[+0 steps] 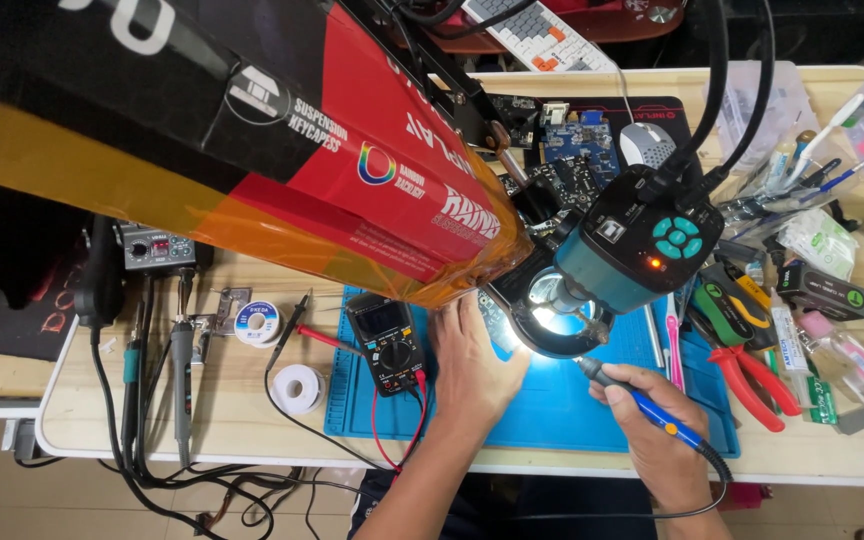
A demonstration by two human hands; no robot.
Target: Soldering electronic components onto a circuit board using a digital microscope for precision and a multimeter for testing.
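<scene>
— What is at the centre of the blue work mat (552, 410)?

— A blue-handled soldering iron (642, 403), its dark tip angled up toward the lit ring lamp (557, 320) at the mat's upper middle. The right hand (657, 425) grips it pen-style, fingers closed round the barrel, wrist coming in from the mat's lower right edge.

— And the other hand?

— The left hand (472, 360) lies flat and open, palm down on the mat, fingertips beside the lamp. A black multimeter (389, 343) sits just left of it; red-handled pliers (747, 375) lie at the mat's right edge.
</scene>
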